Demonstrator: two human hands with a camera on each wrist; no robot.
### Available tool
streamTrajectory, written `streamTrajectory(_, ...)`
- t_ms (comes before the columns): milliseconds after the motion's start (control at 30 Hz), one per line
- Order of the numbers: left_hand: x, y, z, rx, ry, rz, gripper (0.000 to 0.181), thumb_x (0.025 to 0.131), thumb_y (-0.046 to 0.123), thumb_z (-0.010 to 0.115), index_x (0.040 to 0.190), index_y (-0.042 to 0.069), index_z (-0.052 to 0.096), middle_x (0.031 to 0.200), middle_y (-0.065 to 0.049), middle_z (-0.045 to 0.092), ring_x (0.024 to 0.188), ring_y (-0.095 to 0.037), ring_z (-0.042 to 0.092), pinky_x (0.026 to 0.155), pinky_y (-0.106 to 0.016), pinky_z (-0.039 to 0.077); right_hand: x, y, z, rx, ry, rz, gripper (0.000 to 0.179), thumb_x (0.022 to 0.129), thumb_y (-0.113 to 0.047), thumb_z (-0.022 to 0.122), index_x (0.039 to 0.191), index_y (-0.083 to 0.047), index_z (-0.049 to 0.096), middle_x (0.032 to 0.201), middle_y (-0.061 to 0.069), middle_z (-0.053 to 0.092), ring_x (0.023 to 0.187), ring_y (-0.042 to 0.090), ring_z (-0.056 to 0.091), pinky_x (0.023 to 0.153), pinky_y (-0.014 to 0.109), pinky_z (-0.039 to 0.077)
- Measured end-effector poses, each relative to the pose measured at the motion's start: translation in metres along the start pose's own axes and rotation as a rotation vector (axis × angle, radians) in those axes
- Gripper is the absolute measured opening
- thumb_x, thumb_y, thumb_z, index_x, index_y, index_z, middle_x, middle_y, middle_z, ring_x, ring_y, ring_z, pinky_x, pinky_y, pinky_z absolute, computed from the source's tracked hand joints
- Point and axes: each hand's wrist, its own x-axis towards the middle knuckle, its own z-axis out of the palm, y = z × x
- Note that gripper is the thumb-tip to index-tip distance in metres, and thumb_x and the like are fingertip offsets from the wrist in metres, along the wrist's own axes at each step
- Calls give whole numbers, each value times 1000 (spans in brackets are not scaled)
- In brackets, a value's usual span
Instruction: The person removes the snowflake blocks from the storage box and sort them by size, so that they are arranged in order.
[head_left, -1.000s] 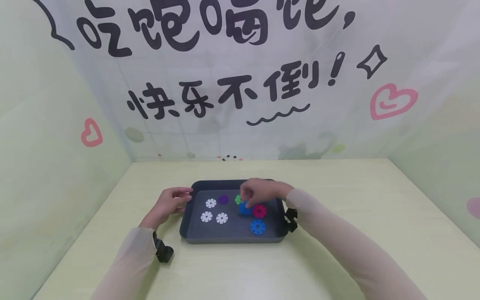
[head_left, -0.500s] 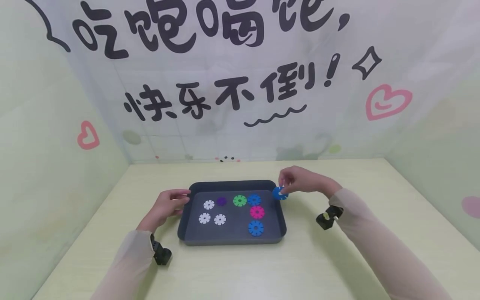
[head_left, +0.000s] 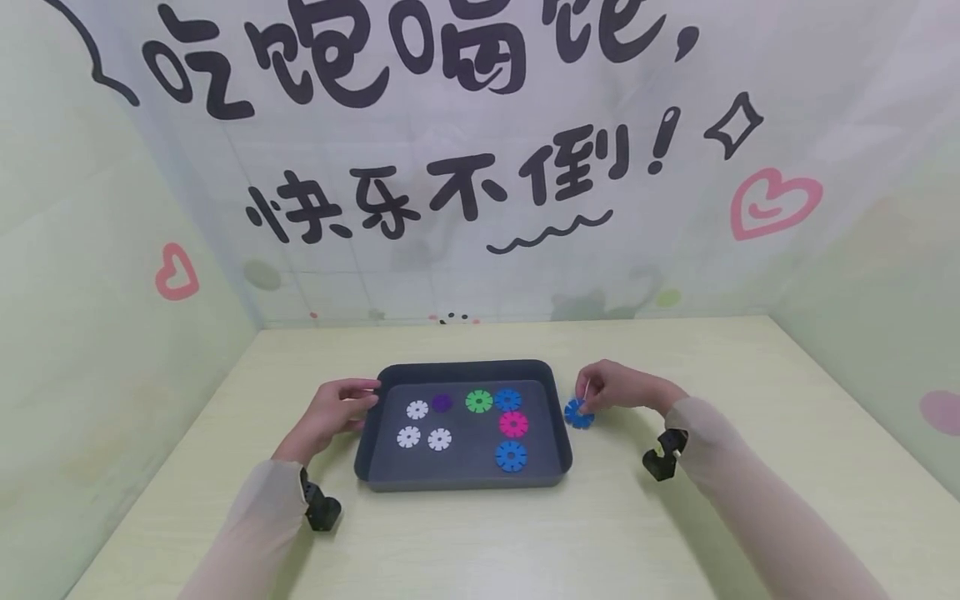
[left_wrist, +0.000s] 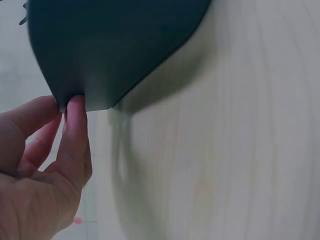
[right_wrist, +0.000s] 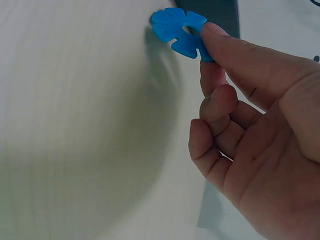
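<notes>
My right hand [head_left: 618, 387] pinches a blue slotted snowflake disc [head_left: 579, 413] between thumb and finger, just right of the tray. In the right wrist view the notches and centre hole of that blue disc [right_wrist: 176, 31] show clearly. At the tray's left end, my left hand [head_left: 333, 414] grips the dark grey tray [head_left: 468, 483] by its rim. The left wrist view has the thumb and fingertips of the left hand [left_wrist: 50, 160] on either side of the tray wall [left_wrist: 110, 55]. Other parts of the tray are out of that view.
Three white discs [head_left: 439, 439] and a purple disc [head_left: 442, 402] lie in the tray's left half. To the right are a green disc [head_left: 479, 401], a pink disc [head_left: 513, 424] and two blue discs [head_left: 512, 456]. A printed backdrop [head_left: 420, 283] stands behind the pale table [head_left: 465, 542].
My right hand has carried the blue disc from inside the tray, over its right edge, and down beside it. The left hand has stayed on the rim.
</notes>
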Motion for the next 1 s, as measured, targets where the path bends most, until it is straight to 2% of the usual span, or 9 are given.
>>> streamTrajectory(367, 1, 1, 1, 16, 4, -8, 38, 88, 6, 59, 124, -3, 53, 103, -13, 53, 81, -14, 56, 64, -27, 53, 5, 15, 5, -38, 10, 18, 12, 78, -6, 71, 83, 0, 61, 69, 0, 52, 64, 13, 45, 60, 26, 40)
streamTrajectory(867, 1, 0, 0, 4, 7, -6, 38, 88, 6, 60, 124, -2, 53, 101, -11, 54, 79, -15, 55, 63, -26, 52, 8, 17, 7, -62, 23, 44, 12, 78, -7, 70, 84, -1, 62, 68, 0, 55, 63, 13, 47, 59, 26, 40)
streamTrajectory(1000, 0, -1, 0, 3, 5, -11, 38, 88, 6, 60, 124, -2, 53, 101, -11, 54, 79, -14, 54, 62, -25, 52, 8, 10, 7, -72, 39, 30, 8, 80, -5, 66, 86, -1, 62, 70, 1, 56, 63, 13, 48, 58, 26, 41)
